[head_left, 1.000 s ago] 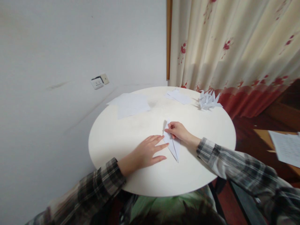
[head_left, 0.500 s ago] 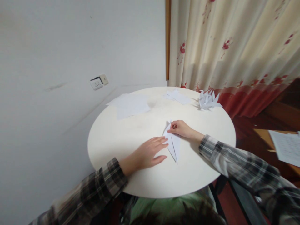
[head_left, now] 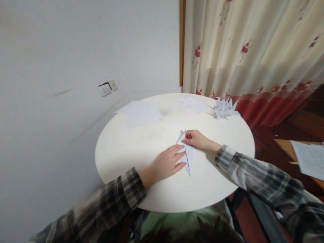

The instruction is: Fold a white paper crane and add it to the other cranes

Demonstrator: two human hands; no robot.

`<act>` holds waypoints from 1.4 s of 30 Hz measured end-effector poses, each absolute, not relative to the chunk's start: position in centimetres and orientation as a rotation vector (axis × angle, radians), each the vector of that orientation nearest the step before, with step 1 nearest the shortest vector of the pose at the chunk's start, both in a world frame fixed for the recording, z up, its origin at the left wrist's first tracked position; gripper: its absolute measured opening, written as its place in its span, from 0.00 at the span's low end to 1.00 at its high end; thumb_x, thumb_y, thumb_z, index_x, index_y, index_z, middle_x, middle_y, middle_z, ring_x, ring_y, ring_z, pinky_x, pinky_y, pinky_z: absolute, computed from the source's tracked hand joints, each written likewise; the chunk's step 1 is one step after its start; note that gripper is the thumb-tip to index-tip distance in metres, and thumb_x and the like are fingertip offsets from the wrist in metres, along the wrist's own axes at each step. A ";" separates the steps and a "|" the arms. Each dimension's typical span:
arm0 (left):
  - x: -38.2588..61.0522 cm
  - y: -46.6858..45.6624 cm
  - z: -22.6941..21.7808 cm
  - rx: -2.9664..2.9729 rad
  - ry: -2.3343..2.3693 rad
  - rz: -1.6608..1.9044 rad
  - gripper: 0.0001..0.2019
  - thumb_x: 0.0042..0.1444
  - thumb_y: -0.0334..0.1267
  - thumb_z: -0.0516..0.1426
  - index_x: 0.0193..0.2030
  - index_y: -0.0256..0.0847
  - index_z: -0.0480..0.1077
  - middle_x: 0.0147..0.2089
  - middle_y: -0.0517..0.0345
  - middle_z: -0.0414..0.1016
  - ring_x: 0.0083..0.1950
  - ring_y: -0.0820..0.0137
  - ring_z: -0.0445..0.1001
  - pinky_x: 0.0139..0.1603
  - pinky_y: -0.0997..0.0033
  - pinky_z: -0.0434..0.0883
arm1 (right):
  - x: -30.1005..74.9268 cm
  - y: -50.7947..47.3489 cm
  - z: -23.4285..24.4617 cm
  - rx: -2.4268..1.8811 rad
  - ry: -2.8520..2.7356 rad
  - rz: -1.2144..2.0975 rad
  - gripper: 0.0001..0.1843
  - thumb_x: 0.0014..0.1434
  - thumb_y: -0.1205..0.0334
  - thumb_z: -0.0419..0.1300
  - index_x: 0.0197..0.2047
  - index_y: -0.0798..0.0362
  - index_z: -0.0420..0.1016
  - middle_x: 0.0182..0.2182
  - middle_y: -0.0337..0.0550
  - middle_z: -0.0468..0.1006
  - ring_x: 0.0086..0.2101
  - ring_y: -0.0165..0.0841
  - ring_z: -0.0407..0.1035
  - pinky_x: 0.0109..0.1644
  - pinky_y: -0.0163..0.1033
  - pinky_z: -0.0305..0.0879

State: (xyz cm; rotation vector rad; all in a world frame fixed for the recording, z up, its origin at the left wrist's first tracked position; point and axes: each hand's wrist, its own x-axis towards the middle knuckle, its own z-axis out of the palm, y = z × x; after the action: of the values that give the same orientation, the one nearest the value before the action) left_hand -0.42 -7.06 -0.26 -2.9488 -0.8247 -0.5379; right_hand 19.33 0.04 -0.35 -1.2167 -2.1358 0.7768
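A narrow, kite-shaped piece of folded white paper point(head_left: 190, 156) lies on the round white table, its sharp point toward me and a dark slit running down its middle. At its upper right edge, the thumb and fingertips of my right hand point(head_left: 194, 137) pinch the paper. My left hand point(head_left: 167, 162) rests over its left side with the fingers spread, the fingertips touching the surface near the slit. Part of the folded paper is hidden under both hands.
Flat white sheets point(head_left: 143, 114) lie at the table's far left. Smaller paper pieces point(head_left: 193, 104) are at the back, and a cluster of folded paper cranes point(head_left: 224, 108) stands at the back right. Wall and curtain point(head_left: 243, 67) border the white table point(head_left: 121, 152).
My left hand has slid right and slightly upward, farther over the folded paper. My right hand keeps its pinch in nearly the same place.
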 end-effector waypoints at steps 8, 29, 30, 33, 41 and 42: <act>-0.6 -6.9 -0.7 -2.943 -0.815 -0.552 0.18 0.61 0.44 0.49 0.51 0.34 0.66 0.58 0.44 0.64 0.60 0.61 0.61 0.60 0.59 0.62 | 19.3 -0.1 -0.2 -1.253 -2.113 0.790 0.11 0.51 0.60 0.59 0.22 0.56 0.65 0.17 0.34 0.66 0.20 0.24 0.58 0.26 0.31 0.53; -0.5 -6.9 -0.2 -3.012 -0.826 -0.454 0.17 0.60 0.41 0.50 0.52 0.33 0.61 0.58 0.44 0.63 0.60 0.61 0.60 0.61 0.58 0.60 | 18.7 -0.7 1.0 -1.394 -2.073 0.787 0.07 0.49 0.65 0.58 0.21 0.57 0.67 0.16 0.36 0.69 0.19 0.25 0.60 0.26 0.31 0.53; -0.4 -6.9 -0.1 -3.018 -0.836 -0.460 0.18 0.60 0.41 0.50 0.54 0.33 0.59 0.58 0.44 0.63 0.60 0.61 0.60 0.60 0.59 0.60 | 18.7 -0.7 0.9 -1.391 -2.050 0.806 0.07 0.48 0.65 0.58 0.21 0.56 0.67 0.16 0.36 0.69 0.19 0.25 0.60 0.25 0.31 0.53; -0.3 -7.0 0.1 -3.040 -0.857 -0.488 0.20 0.59 0.38 0.50 0.57 0.33 0.55 0.56 0.43 0.64 0.59 0.62 0.62 0.60 0.60 0.61 | 18.8 -0.5 0.5 -1.351 -1.992 0.872 0.08 0.48 0.63 0.58 0.21 0.56 0.67 0.14 0.34 0.67 0.18 0.24 0.59 0.24 0.31 0.53; -0.2 -7.0 0.0 -3.039 -0.872 -0.523 0.22 0.58 0.37 0.50 0.58 0.34 0.54 0.56 0.43 0.63 0.58 0.61 0.62 0.58 0.58 0.61 | 18.6 -0.4 0.1 -1.341 -1.969 0.851 0.07 0.47 0.64 0.57 0.21 0.56 0.67 0.13 0.34 0.66 0.17 0.24 0.58 0.22 0.30 0.52; -0.2 -6.9 0.0 -3.027 -0.842 -0.496 0.21 0.59 0.38 0.49 0.58 0.34 0.55 0.56 0.44 0.63 0.58 0.61 0.61 0.59 0.57 0.61 | 18.6 -0.4 0.1 -1.341 -1.965 0.850 0.07 0.47 0.64 0.57 0.21 0.56 0.67 0.13 0.34 0.66 0.17 0.24 0.58 0.22 0.30 0.52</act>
State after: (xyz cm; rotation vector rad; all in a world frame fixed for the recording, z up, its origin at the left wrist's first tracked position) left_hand -0.24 -6.91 -0.03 -3.0268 -0.8417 -0.4963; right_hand 18.60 -0.41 0.10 -1.3414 -1.9647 0.8500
